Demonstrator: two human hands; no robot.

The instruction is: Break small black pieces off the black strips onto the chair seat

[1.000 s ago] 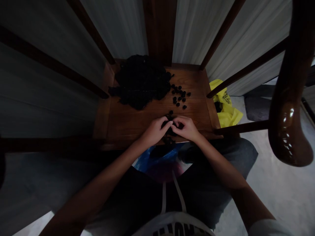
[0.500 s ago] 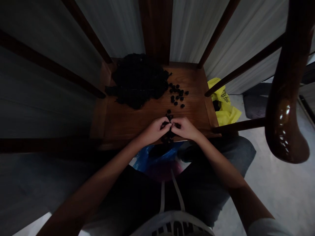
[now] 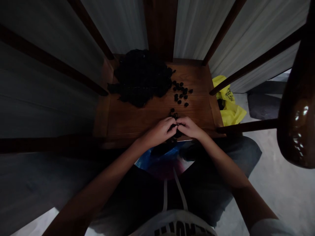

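Fingers of left hand and right hand, pinched nearly closed on a dark piece, its shape mostly hidden, at near edge of wooden seat, presumably for steady two-handed grip. Beyond: loose black balls right, black heap left; bare wood between allows movement.

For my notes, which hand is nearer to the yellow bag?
Right. The right hand is left of the yellow bag; the left hand is farther left, beyond the right one.

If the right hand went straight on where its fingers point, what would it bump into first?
Likely the left hand, directly facing the right hand; any gap is hard to judge.
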